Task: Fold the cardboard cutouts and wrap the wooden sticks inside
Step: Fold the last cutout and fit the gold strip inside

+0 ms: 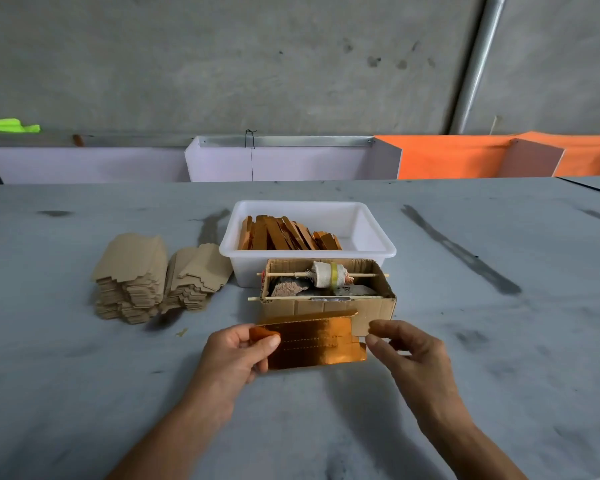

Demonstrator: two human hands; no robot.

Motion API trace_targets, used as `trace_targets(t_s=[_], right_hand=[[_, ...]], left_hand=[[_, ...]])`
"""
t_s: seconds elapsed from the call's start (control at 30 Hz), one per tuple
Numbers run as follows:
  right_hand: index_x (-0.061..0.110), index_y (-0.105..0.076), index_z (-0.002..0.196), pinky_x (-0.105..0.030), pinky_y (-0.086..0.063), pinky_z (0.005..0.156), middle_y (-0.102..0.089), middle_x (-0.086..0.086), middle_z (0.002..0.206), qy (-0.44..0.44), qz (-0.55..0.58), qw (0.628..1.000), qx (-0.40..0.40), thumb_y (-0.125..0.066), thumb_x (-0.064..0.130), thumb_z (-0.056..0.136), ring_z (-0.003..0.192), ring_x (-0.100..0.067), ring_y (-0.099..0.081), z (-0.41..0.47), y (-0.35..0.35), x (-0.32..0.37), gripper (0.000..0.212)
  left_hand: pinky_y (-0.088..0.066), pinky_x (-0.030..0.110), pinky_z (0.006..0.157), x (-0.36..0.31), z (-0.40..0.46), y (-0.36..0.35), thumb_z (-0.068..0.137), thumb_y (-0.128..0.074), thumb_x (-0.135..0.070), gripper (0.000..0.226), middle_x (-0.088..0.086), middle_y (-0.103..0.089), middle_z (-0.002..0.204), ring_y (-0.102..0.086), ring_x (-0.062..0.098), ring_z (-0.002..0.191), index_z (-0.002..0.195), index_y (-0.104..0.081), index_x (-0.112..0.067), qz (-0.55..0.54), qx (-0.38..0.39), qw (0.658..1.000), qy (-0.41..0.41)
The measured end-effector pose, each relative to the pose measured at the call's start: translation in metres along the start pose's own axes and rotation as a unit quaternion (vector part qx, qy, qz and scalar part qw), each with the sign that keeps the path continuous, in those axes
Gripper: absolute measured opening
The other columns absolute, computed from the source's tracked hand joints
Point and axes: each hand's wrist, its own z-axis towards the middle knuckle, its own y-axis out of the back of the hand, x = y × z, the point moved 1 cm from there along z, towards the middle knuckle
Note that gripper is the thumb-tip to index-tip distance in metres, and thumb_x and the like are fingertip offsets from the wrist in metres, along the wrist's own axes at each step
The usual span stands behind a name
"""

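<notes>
A shiny gold cardboard cutout (314, 341) with dotted crease lines is held flat, just above the grey table. My left hand (238, 355) pinches its left end, thumb on top. My right hand (407, 349) hovers at its right edge with curled fingers, thumb and forefinger close to the notched corner; whether they touch it I cannot tell. Two stacks of plain brown cutouts (153, 278) lie to the left. Thin wooden sticks (284, 274) lie across an open cardboard box (329, 303).
A white plastic tub (368, 226) behind the box holds several folded gold wraps (284, 235). The box also holds a spool of thread (329, 274) and scraps. White and orange dividers stand along the table's far edge before a concrete wall.
</notes>
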Motion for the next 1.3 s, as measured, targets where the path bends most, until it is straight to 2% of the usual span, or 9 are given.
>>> trace_targets(t_s=[0.17, 0.3, 0.5, 0.67, 0.87, 1.0, 1.1, 1.17, 1.3], right_hand=[[0.032, -0.064, 0.098, -0.016, -0.047, 0.055, -0.070, 0.006, 0.065, -0.044, 0.033, 0.998, -0.004, -0.069, 0.014, 0.083, 0.061, -0.004, -0.066, -0.008, -0.006, 0.007, 0.024], [0.015, -0.070, 0.090, -0.017, -0.042, 0.046, -0.071, -0.005, 0.072, -0.063, 0.079, 0.994, 0.038, -0.063, 0.005, 0.087, 0.058, -0.012, -0.067, -0.009, -0.012, 0.014, 0.012], [0.006, -0.067, 0.081, -0.023, -0.043, 0.054, -0.069, -0.007, 0.062, -0.111, 0.126, 0.985, 0.040, -0.060, 0.005, 0.088, 0.056, -0.010, -0.064, -0.005, -0.012, 0.016, 0.010], [0.007, -0.066, 0.078, -0.021, -0.044, 0.055, -0.069, -0.006, 0.063, -0.091, 0.119, 0.987, 0.052, -0.060, 0.006, 0.089, 0.058, -0.009, -0.064, -0.005, -0.013, 0.015, 0.012], [0.014, -0.067, 0.076, -0.019, -0.046, 0.054, -0.070, -0.003, 0.065, -0.080, 0.083, 0.992, 0.042, -0.063, 0.006, 0.087, 0.060, -0.008, -0.066, -0.006, -0.011, 0.011, 0.014], [0.028, -0.063, 0.091, -0.027, -0.053, 0.062, -0.058, 0.005, 0.094, -0.020, -0.079, 0.996, -0.046, -0.069, 0.019, 0.084, 0.066, -0.011, -0.065, -0.009, -0.012, 0.013, 0.013], [0.025, -0.065, 0.109, -0.020, -0.051, 0.056, -0.061, 0.004, 0.079, 0.007, -0.120, 0.991, -0.055, -0.067, 0.025, 0.085, 0.054, -0.011, -0.064, -0.009, -0.011, 0.017, 0.024], [0.022, -0.063, 0.115, -0.011, -0.042, 0.044, -0.064, 0.002, 0.065, -0.038, -0.060, 0.997, -0.016, -0.064, 0.023, 0.087, 0.047, -0.011, -0.063, -0.009, -0.009, 0.017, 0.027], [0.016, -0.062, 0.105, -0.022, -0.042, 0.037, -0.068, -0.009, 0.061, -0.144, 0.134, 0.978, 0.063, -0.056, 0.011, 0.092, 0.045, -0.021, -0.062, -0.006, -0.008, 0.020, 0.014]], left_hand=[[-0.037, 0.015, 0.042, -0.006, -0.003, -0.005, 0.083, -0.068, -0.009, 0.003, 0.002, -0.055, 0.052, -0.050, 0.005, 0.046, 0.085, -0.069, -0.009, 0.008, 0.007, 1.000, -0.003], [-0.037, 0.016, 0.043, -0.011, -0.008, -0.011, 0.082, -0.068, -0.006, 0.003, 0.001, -0.056, 0.052, -0.050, 0.006, 0.048, 0.084, -0.069, -0.007, 0.014, 0.016, 0.999, -0.026], [-0.034, 0.017, 0.039, -0.011, -0.012, -0.014, 0.077, -0.073, -0.003, 0.006, -0.004, -0.056, 0.050, -0.045, 0.007, 0.044, 0.079, -0.068, -0.005, -0.017, -0.046, 0.998, -0.034], [-0.030, 0.017, 0.034, -0.012, -0.017, -0.017, 0.077, -0.074, -0.013, 0.014, 0.001, -0.059, 0.053, -0.047, 0.011, 0.039, 0.086, -0.066, -0.007, -0.056, 0.001, 0.995, 0.083], [-0.039, 0.017, 0.036, -0.015, -0.018, -0.023, 0.082, -0.068, -0.017, 0.017, 0.010, -0.072, 0.071, -0.058, 0.013, 0.043, 0.093, -0.063, -0.005, -0.105, 0.042, 0.983, 0.146], [-0.048, 0.021, 0.041, -0.014, -0.018, -0.025, 0.083, -0.066, -0.017, 0.015, 0.013, -0.074, 0.079, -0.064, 0.015, 0.050, 0.093, -0.064, -0.005, -0.117, 0.032, 0.986, 0.115], [-0.049, 0.023, 0.042, -0.013, -0.018, -0.025, 0.084, -0.066, -0.017, 0.017, 0.013, -0.074, 0.080, -0.065, 0.016, 0.053, 0.095, -0.065, -0.004, -0.125, 0.021, 0.988, 0.084], [-0.049, 0.022, 0.042, -0.013, -0.017, -0.025, 0.083, -0.066, -0.017, 0.018, 0.013, -0.074, 0.081, -0.065, 0.016, 0.053, 0.096, -0.065, -0.004, -0.131, 0.018, 0.988, 0.074], [-0.049, 0.023, 0.044, -0.012, -0.017, -0.026, 0.081, -0.067, -0.018, 0.021, 0.013, -0.074, 0.082, -0.066, 0.016, 0.055, 0.097, -0.065, -0.006, -0.127, 0.023, 0.989, 0.073]])
